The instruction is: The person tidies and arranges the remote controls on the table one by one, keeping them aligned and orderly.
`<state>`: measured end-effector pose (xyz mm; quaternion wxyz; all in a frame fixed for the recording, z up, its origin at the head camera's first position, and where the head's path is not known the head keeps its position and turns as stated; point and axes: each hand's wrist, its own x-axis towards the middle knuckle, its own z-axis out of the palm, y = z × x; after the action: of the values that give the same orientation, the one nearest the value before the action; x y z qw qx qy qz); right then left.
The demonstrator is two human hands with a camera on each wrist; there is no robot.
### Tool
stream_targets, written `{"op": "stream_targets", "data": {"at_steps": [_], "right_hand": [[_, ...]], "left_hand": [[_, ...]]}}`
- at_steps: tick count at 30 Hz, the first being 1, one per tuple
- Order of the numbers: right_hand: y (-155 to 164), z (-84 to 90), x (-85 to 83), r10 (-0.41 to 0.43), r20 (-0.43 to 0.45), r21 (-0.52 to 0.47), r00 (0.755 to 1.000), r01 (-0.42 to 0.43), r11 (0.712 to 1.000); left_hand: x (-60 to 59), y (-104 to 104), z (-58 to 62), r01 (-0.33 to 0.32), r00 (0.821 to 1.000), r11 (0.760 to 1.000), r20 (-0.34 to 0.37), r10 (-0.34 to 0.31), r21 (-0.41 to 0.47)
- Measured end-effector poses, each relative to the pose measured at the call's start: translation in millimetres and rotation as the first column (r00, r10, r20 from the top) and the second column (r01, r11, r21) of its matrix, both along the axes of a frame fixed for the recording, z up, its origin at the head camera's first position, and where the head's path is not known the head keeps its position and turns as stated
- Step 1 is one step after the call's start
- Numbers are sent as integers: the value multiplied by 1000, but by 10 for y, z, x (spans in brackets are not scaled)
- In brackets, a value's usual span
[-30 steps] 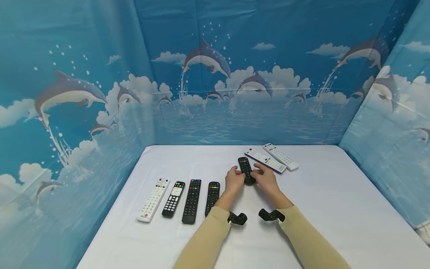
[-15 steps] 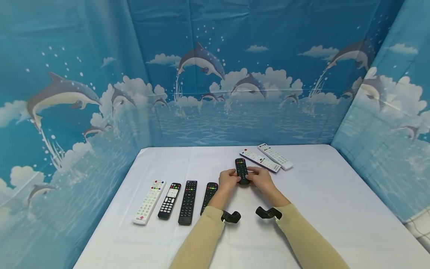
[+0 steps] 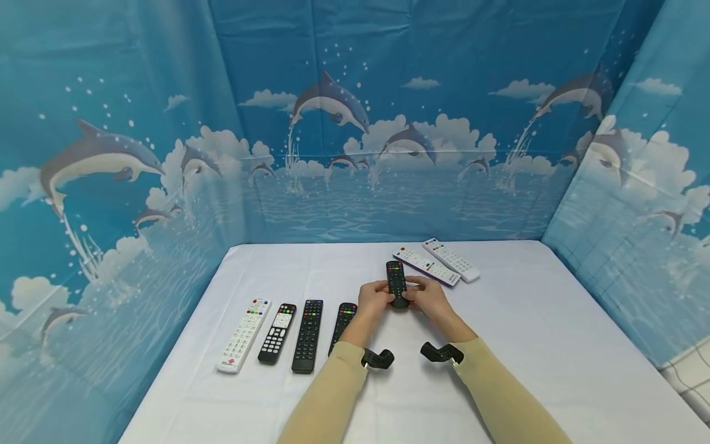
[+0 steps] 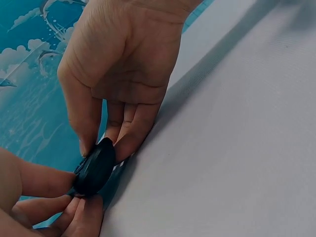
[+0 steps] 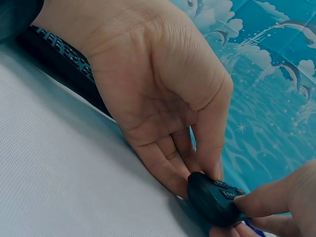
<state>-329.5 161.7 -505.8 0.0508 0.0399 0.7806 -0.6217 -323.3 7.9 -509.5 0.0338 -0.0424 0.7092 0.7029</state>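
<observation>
Both hands hold a small black remote control (image 3: pixel 396 280) between them, near the back middle of the table. The left hand (image 3: pixel 373 300) pinches its left side between thumb and fingers. On the opposite side the right hand (image 3: pixel 434 298) pinches it the same way. In the left wrist view, the rounded near end of the black remote (image 4: pixel 95 169) faces the camera, with the right hand (image 4: pixel 126 59) above it and the left hand (image 4: pixel 37 190) at lower left. The right wrist view shows coloured keys on its top face. Whether it touches the cloth, I cannot tell.
A white remote (image 3: pixel 244 336), a black remote with white keys (image 3: pixel 277 334), and a long black remote (image 3: pixel 307 337) lie in a row at left. Another black remote (image 3: pixel 342 324) is partly behind the left forearm. Two white remotes, one purple-edged (image 3: pixel 426 266), one plain (image 3: pixel 451 260), lie behind.
The held remote has turned from a slant to nearly straight. The fingers of both hands have closed in along its sides. The head view has shifted slightly.
</observation>
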Motion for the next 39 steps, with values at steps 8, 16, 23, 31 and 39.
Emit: {"op": "stream_targets", "data": {"at_steps": [8,16,23,31,39], "right_hand": [[7,-6,-3,15,-5,-42,1000,-15,999],[40,54,4,34,7,-18,999,-34,999],[-6,118,16,43,-24,29,999,-42,999],[-53,243,84,42,-24,18,999,-42,999],[-53,419,147,65,-30,45,997,-63,997]], "left_hand": [[8,3,8,-28,1000,999,3,28,-16],[47,56,59,-59,998,998,15,59,-4],[67,27,70,-91,996,996,10,91,1],[130,-17,170,-92,996,995,21,91,46],[204,-105,401,-35,999,999,-3,35,27]]}}
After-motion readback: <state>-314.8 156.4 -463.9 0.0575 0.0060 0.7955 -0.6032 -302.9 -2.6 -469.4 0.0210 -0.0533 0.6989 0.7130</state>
